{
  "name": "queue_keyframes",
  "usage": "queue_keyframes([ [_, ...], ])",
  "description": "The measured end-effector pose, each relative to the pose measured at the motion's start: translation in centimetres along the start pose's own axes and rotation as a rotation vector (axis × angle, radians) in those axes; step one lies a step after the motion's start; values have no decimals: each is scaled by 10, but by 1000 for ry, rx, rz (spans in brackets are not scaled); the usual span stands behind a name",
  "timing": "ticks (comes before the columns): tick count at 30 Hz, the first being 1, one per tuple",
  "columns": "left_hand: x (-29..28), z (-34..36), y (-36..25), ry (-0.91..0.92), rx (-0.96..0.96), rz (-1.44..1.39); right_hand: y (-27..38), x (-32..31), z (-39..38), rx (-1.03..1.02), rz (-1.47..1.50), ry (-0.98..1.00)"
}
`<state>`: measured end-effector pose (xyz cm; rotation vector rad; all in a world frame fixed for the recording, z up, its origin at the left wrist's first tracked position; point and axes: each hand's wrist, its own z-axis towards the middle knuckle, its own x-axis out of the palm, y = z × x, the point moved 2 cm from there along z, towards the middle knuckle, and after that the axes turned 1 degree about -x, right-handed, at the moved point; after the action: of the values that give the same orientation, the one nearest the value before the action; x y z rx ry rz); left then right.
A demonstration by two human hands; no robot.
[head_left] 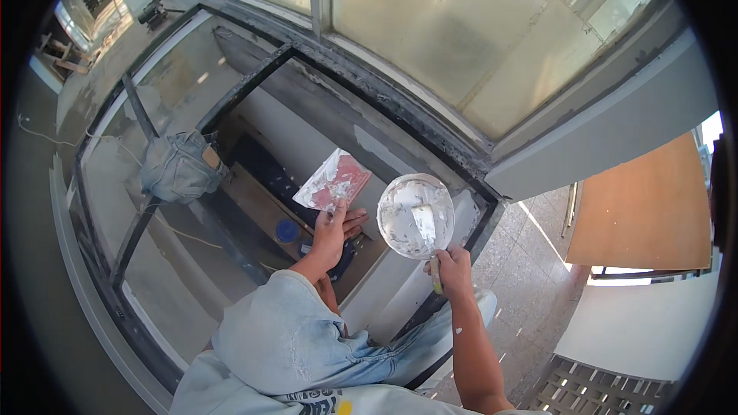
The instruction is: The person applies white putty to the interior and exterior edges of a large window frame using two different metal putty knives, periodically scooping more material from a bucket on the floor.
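My left hand point(330, 240) grips a flat red putty board point(344, 181) by its lower edge. White paste is smeared over much of the board's face. My right hand point(452, 270) is closed round the handle of a putty knife point(424, 223), whose paste-coated blade lies over the inside of a round bucket point(396, 232). White paste streaks the bucket's bottom and walls. Board and knife are apart, with the bucket to the right of the board. What holds the bucket up is hidden.
A dark metal frame point(392, 101) surrounds me, with a folded denim cloth point(181, 167) over its bars at left. A blue round lid point(287, 230) lies below my left hand. Frosted window panes point(461, 31) stand ahead; an orange-brown board point(646, 207) is at right.
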<state>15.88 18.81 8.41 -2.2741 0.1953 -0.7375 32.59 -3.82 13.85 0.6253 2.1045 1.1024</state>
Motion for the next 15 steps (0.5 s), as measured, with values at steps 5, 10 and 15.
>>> queue_keyframes([
  [5,-53,7,-12,-329,304,-16,4,110,0,-97,72,141],
  [10,-88,-19,-41,-661,682,560,-15,176,-4,-218,-72,345],
  [15,-114,-32,-61,-807,738,713,-12,181,-13,-8,-184,627],
])
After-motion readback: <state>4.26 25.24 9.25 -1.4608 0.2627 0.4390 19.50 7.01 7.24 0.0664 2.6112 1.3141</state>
